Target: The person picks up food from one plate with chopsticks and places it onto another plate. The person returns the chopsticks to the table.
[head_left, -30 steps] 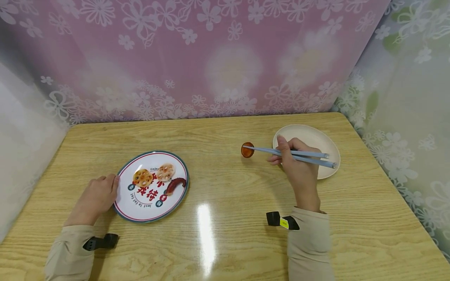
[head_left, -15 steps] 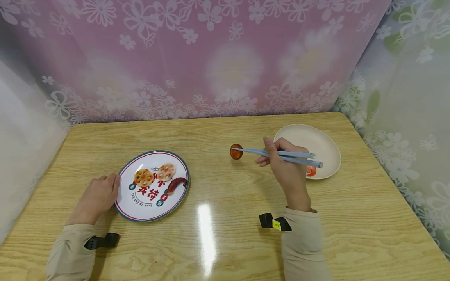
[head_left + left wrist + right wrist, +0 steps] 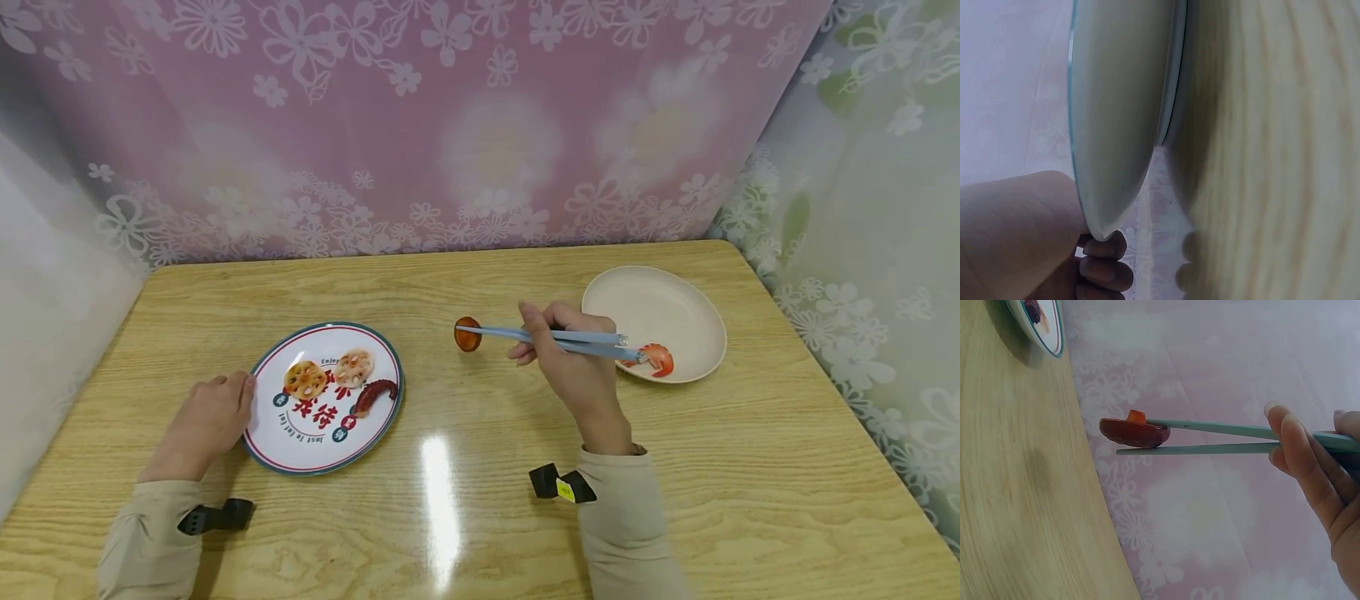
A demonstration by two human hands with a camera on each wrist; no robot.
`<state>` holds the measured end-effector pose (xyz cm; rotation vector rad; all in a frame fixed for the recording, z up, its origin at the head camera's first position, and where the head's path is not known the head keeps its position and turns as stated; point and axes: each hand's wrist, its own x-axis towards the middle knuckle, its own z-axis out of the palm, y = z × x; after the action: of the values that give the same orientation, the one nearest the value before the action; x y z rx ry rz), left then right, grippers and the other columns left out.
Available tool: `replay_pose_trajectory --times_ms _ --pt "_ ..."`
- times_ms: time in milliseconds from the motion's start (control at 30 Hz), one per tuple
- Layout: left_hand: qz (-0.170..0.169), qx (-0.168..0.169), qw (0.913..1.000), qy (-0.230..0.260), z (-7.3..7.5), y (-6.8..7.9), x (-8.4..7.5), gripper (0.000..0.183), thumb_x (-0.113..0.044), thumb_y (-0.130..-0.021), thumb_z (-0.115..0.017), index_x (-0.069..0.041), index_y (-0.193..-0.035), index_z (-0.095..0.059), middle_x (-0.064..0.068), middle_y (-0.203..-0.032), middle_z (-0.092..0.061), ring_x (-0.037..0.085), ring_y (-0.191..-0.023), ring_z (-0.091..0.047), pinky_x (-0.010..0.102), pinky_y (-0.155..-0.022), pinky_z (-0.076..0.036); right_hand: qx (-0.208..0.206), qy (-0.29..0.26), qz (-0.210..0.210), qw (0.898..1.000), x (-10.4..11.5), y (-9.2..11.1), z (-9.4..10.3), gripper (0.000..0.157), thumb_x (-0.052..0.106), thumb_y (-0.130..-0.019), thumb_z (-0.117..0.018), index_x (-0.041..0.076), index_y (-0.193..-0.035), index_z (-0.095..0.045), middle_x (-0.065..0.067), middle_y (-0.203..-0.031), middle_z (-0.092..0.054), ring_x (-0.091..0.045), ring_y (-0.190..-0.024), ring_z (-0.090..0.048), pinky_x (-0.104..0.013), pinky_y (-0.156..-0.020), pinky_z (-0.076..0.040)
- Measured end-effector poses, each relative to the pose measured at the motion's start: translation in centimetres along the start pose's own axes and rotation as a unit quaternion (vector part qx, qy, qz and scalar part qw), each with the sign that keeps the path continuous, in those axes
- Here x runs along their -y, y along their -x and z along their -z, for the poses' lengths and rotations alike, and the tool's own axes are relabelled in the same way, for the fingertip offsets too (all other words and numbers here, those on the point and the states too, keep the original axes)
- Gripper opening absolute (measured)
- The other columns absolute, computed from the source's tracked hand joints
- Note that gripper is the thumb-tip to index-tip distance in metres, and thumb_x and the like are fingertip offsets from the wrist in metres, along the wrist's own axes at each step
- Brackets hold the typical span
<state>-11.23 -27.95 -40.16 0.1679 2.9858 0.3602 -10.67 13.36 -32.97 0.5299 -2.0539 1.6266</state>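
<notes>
My right hand (image 3: 573,358) holds a pair of blue-grey chopsticks (image 3: 562,336) above the table, right of its middle. Their tips pinch a glossy brown mushroom (image 3: 468,335); in the right wrist view, the mushroom (image 3: 1132,432) hangs clear of the tabletop, its short orange stem upward. At the left, my left hand (image 3: 206,421) grips the rim of a white plate (image 3: 277,442) with a blue-green edge and red lettering, its fingers curled by the rim in the left wrist view. On that plate lie two lotus root slices (image 3: 305,381) and a dark red octopus tentacle (image 3: 374,397).
A cream oval plate (image 3: 675,308) stands at the back right, with an orange-red shrimp (image 3: 655,360) near its front edge. The wooden table (image 3: 480,533) meets a pink flowered curtain (image 3: 480,125) at the back.
My right hand has carried the mushroom in the chopsticks leftward, away from the cream plate, uncovering the shrimp there. My left hand and its plate have stayed put.
</notes>
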Motion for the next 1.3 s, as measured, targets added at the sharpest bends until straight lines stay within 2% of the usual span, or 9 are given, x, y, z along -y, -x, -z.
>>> replay_pose_trajectory --times_ms 167,367,767,1033,1200,1300 --pt "0.003 0.001 1.0 -0.001 0.1 0.1 -0.1 0.033 -0.013 -0.103 -0.037 0.017 -0.111 -0.049 0.035 -0.094 -0.055 0.055 -0.093 -0.052 0.063 -0.083 -0.041 0.028 -0.012 0.018 0.999 0.3 0.2 -1.4 0.027 0.0 -0.093 -0.061 -0.006 -0.066 -0.061 -0.01 -0.059 -0.066 -0.02 -0.048 -0.065 -0.028 -0.044 -0.052" --pt "0.001 0.002 1.0 -0.002 0.2 0.1 -0.1 0.033 -0.013 -0.104 -0.036 0.017 -0.11 -0.049 0.035 -0.093 -0.055 0.055 -0.093 -0.053 0.062 -0.082 -0.042 0.064 -0.035 0.018 0.997 1.1 0.5 -3.3 0.028 0.002 -0.092 -0.063 -0.003 -0.064 -0.06 -0.01 -0.059 -0.066 -0.019 -0.05 -0.066 -0.027 -0.045 -0.052" --pt "0.004 0.003 1.0 0.0 0.3 0.1 -0.2 0.033 -0.013 -0.104 -0.037 0.017 -0.11 -0.049 0.033 -0.092 -0.055 0.053 -0.091 -0.053 0.062 -0.08 -0.043 0.116 -0.021 0.037 0.992 1.8 1.4 -6.1 0.029 0.004 -0.092 -0.064 0.001 -0.064 -0.059 -0.007 -0.061 -0.066 -0.016 -0.052 -0.066 -0.022 -0.046 -0.051" --pt "-0.001 0.0 1.0 0.003 0.3 0.2 -0.1 0.032 -0.013 -0.103 -0.037 0.016 -0.109 -0.05 0.034 -0.092 -0.055 0.054 -0.092 -0.053 0.062 -0.081 -0.042 0.146 0.025 0.123 0.981 2.2 2.1 -8.2 0.027 0.003 -0.088 -0.068 0.008 -0.063 -0.058 0.0 -0.06 -0.062 -0.002 -0.05 -0.056 -0.01 -0.046 -0.039" --pt "0.001 0.003 1.0 0.008 0.2 0.2 -0.1 0.032 -0.013 -0.103 -0.037 0.016 -0.111 -0.05 0.035 -0.096 -0.055 0.055 -0.095 -0.052 0.063 -0.083 -0.041 0.165 0.023 0.142 0.976 2.6 2.8 -9.3 0.027 0.003 -0.088 -0.068 0.01 -0.064 -0.058 0.002 -0.062 -0.062 0.006 -0.05 -0.047 -0.009 -0.043 -0.031" --pt "0.001 0.0 0.9999 0.01 0.2 0.2 -0.1 0.032 -0.013 -0.104 -0.036 0.015 -0.11 -0.05 0.034 -0.095 -0.056 0.055 -0.095 -0.052 0.063 -0.082 -0.042 0.174 0.032 0.153 0.972 2.8 3.1 -9.8 0.027 0.005 -0.089 -0.068 0.01 -0.065 -0.058 0.005 -0.063 -0.059 0.005 -0.052 -0.041 -0.009 -0.045 -0.03"
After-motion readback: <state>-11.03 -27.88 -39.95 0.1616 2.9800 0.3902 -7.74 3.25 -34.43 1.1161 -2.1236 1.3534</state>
